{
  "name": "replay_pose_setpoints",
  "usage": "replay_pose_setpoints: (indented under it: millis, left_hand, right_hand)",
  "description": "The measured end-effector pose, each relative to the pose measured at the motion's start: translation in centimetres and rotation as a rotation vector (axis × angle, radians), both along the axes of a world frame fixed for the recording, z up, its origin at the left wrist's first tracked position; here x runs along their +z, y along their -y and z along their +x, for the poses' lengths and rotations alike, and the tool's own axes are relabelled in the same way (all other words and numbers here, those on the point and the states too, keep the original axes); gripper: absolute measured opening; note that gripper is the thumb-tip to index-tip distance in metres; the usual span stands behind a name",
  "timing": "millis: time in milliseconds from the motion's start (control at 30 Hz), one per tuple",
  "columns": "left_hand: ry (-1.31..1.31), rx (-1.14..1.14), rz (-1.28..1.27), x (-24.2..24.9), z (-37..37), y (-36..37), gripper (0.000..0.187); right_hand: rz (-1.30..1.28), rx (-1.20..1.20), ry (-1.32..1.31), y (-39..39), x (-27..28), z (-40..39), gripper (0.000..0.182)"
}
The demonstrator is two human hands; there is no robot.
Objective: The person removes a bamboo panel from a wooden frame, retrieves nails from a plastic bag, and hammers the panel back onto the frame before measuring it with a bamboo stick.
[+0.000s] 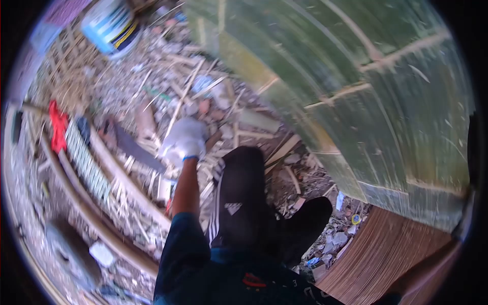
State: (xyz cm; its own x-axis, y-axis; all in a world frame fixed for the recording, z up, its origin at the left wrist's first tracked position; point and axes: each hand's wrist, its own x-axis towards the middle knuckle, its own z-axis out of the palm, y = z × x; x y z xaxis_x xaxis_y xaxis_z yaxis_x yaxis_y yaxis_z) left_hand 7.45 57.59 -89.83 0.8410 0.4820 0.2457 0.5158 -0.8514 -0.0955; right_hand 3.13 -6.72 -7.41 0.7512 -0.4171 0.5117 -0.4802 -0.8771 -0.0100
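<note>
My left hand, in a pale glove with a blue cuff, is stretched forward over the littered ground. Motion blur hides its fingers and anything in them. A dark, flat, blade-like piece lies just left of it. On the right, my forearm reaches to the rim of the view, beside the lower right corner of a large green sheet of flattened bamboo. My right hand is dim and smeared there, near that corner, and its grip cannot be made out.
Bamboo strips and rubble cover the ground. A blue-and-white bucket stands at the upper left. Curved poles, a red cloth and a round grey object lie left. A brown ribbed surface is at the lower right.
</note>
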Motion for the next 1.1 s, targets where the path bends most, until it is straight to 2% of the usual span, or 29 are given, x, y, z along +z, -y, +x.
replay_pose_setpoints:
  millis: [67,133,167,233,333,367,433,500,533,700,967,1000,1100]
  left_hand:
    - [-0.191,-0.027,-0.117,4.5,1.8,0.0,0.031]
    - [-0.333,-0.042,-0.2,8.6,3.7,0.5,0.03]
    - [-0.394,-0.052,-0.23,10.6,4.6,0.8,0.03]
    - [-0.505,-0.052,-0.272,13.9,5.5,1.4,0.029]
    - [-0.56,-0.064,-0.281,17.3,5.4,2.4,0.027]
    - [-0.554,-0.075,-0.264,17.8,4.9,2.8,0.027]
    - [-0.455,-0.174,-0.071,15.6,4.0,2.8,0.02]
    - [-0.468,-0.278,-0.075,17.8,3.2,2.8,0.02]
    - [-0.465,-0.34,-0.081,17.3,3.3,2.7,0.023]
    - [-0.456,-0.545,-0.148,16.2,3.3,2.7,0.028]
    - [-0.241,-0.526,-0.239,13.3,1.5,-0.4,0.03]
    - [-0.191,-0.509,-0.247,12.6,1.0,-0.7,0.03]
    - [0.096,-0.396,-0.173,6.8,0.5,-2.1,0.031]
  right_hand:
    - [-0.014,0.139,0.178,5.0,-1.4,-0.3,0.041]
    - [-0.015,0.014,0.063,5.6,0.1,-0.4,0.044]
    - [0.009,-0.001,0.121,2.7,-0.6,-0.2,0.044]
    - [0.059,0.117,0.236,0.1,-1.3,-0.3,0.044]
    - [0.05,-0.028,0.136,-1.9,-0.5,-0.5,0.056]
    - [0.033,-0.001,0.147,-1.8,-0.6,-0.6,0.058]
    - [0.006,0.007,0.152,-2.2,-0.6,-0.7,0.058]
    - [0.053,-0.019,0.147,-2.5,-0.5,-0.8,0.056]
    - [0.108,-0.035,0.124,-2.6,-0.4,-0.9,0.054]
    - [-0.018,0.044,0.166,-1.0,-0.9,-1.0,0.049]
    - [0.012,-0.024,0.105,-1.9,-0.5,-1.4,0.049]
    - [-0.019,0.023,0.153,-1.7,-0.8,-1.4,0.049]
    - [-0.033,0.047,0.16,-2.0,-0.7,-1.5,0.048]
